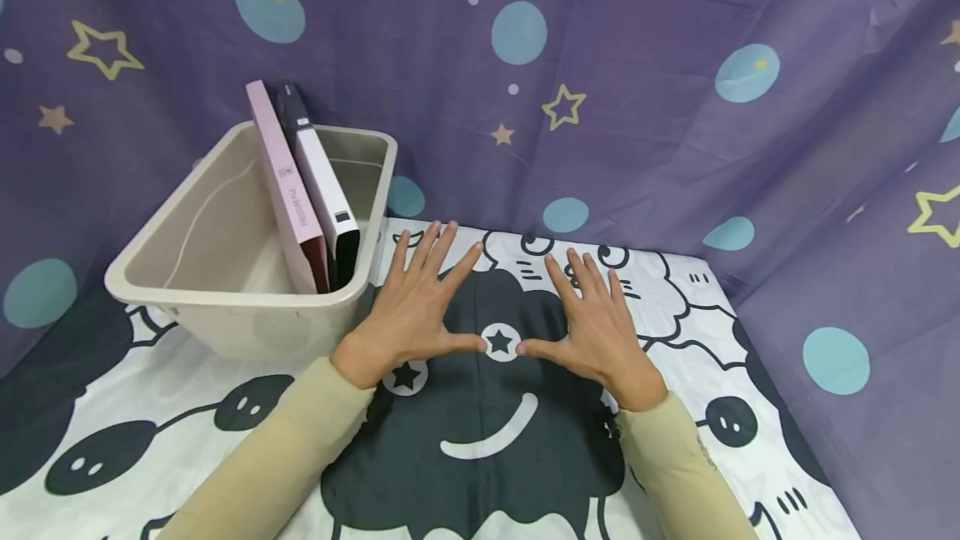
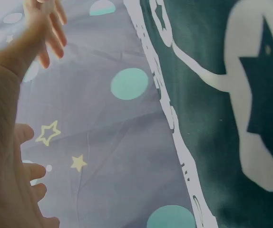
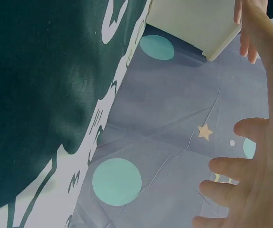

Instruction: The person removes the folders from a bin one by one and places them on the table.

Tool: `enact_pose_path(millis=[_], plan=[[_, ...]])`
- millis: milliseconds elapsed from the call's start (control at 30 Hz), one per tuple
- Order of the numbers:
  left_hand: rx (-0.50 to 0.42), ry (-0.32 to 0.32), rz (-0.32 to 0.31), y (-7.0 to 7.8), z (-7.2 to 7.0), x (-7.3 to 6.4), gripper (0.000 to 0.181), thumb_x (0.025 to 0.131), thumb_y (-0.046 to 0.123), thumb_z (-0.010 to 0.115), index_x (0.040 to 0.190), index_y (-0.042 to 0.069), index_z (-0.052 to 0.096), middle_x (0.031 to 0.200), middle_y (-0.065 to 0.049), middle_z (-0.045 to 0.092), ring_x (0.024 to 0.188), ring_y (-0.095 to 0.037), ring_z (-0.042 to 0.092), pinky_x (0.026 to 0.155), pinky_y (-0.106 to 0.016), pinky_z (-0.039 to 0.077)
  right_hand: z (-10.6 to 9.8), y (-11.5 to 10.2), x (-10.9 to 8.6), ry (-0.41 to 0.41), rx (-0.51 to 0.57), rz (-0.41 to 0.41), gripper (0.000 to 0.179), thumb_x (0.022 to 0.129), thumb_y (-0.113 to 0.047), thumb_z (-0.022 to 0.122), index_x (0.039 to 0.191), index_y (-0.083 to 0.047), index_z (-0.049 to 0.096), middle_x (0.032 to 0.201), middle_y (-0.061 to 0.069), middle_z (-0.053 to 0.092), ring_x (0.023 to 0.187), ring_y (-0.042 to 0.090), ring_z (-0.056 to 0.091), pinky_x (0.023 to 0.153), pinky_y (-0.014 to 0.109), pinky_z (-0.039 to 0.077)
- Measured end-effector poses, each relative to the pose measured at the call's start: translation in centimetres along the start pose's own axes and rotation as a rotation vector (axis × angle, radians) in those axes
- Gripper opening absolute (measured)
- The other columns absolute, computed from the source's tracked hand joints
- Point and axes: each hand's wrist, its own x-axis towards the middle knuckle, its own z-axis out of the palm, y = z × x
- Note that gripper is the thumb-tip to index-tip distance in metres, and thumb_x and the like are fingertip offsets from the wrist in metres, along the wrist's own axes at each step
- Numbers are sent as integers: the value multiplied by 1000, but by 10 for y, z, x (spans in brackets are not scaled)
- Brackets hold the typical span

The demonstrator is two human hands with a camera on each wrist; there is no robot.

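Observation:
My left hand (image 1: 415,311) is held over the dark patch of the printed cloth (image 1: 480,407), fingers spread and thumb pointing right, with nothing in it. Facing it, my right hand (image 1: 596,327) has its fingers spread too and its thumb pointing left, also holding nothing. A small gap with a star print lies between the two thumb tips. Just left of the left hand stands a beige plastic bin (image 1: 225,298). Inside it lean a pink binder (image 1: 288,190) and a black-and-white binder (image 1: 326,182), side by side, their upper ends above the back rim.
A purple curtain (image 1: 637,148) with stars and blue dots hangs behind the cloth-covered surface and along its right side. The bin takes up the left rear part of the surface, close to the curtain. In the right wrist view, the bin's side (image 3: 189,21) shows at the top.

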Motion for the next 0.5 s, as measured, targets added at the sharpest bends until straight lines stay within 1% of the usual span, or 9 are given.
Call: enact_pose_path(millis=[100, 167, 300, 500], plan=[[-11, 22, 5, 1, -4, 0, 116, 65, 83, 57, 155, 21, 16, 158, -18, 8, 144, -35, 5, 111, -58, 2, -1, 1, 0, 21, 23, -12, 120, 60, -88, 54, 154, -23, 19, 156, 13, 23, 141, 35, 19, 110, 58, 15], [-30, 36, 9, 2, -7, 0, 111, 69, 77, 61, 154, 20, 19, 158, -19, 12, 143, -36, 8, 112, -57, 3, -2, 2, 0, 41, 37, -22, 118, 61, -86, 57, 154, -23, 19, 155, 14, 24, 141, 34, 21, 110, 57, 17], [-69, 78, 27, 4, -12, -1, 99, 75, 69, 63, 151, 16, 29, 155, -21, 20, 142, -37, 13, 112, -55, 9, -3, 3, -1, 115, 62, -60, 115, 64, -81, 62, 153, -20, 23, 151, 16, 31, 137, 35, 30, 107, 55, 25], [-128, 173, 64, 7, -21, -1, 82, 80, 57, 67, 143, 10, 43, 149, -23, 32, 139, -39, 23, 111, -53, 18, -3, 3, 1, 248, 115, -103, 101, 69, -68, 70, 147, -11, 39, 142, 19, 45, 123, 38, 46, 99, 53, 37]])
